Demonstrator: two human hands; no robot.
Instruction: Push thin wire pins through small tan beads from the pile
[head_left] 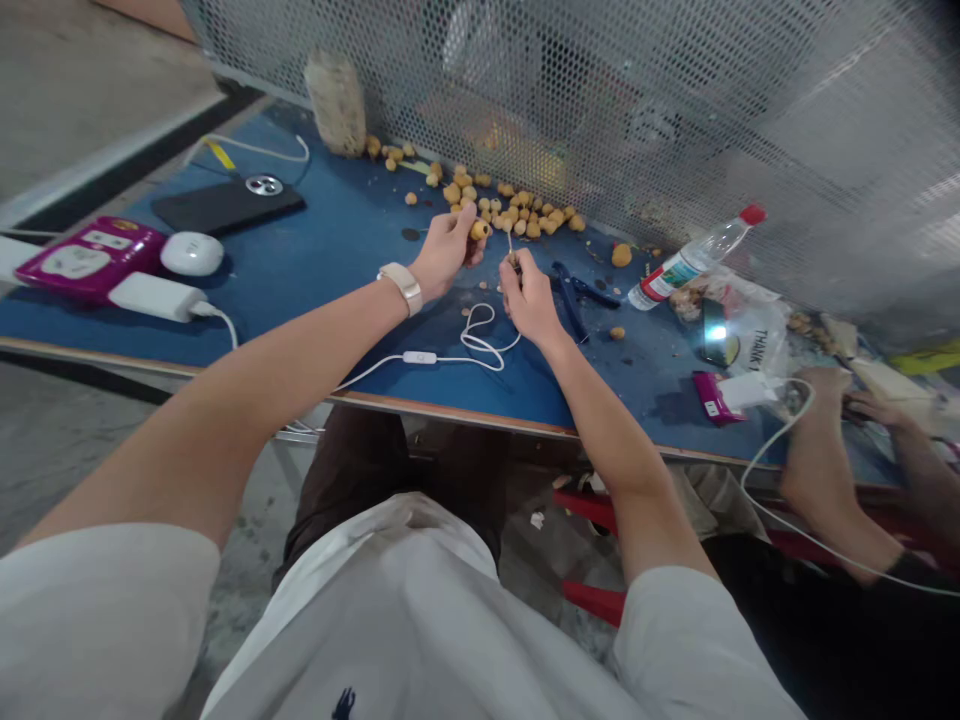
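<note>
My left hand, with a pale watch band on the wrist, pinches a small round yellow-brown ball that shows a dark spot. Close to its right, my right hand is closed around a slim tool whose thin tip points up and away from me. Most of that tool is covered by my fingers. A white cord with an inline switch lies looped below, one end running toward my right hand. Beyond both hands is a spread of similar yellow-brown balls. Blue-handled pliers rest just right of my right hand.
A perforated metal screen borders the blue table at the back. Left are a black phone, a purple power strip and a filled jar. Right are a plastic bottle, a bag and another person's hands.
</note>
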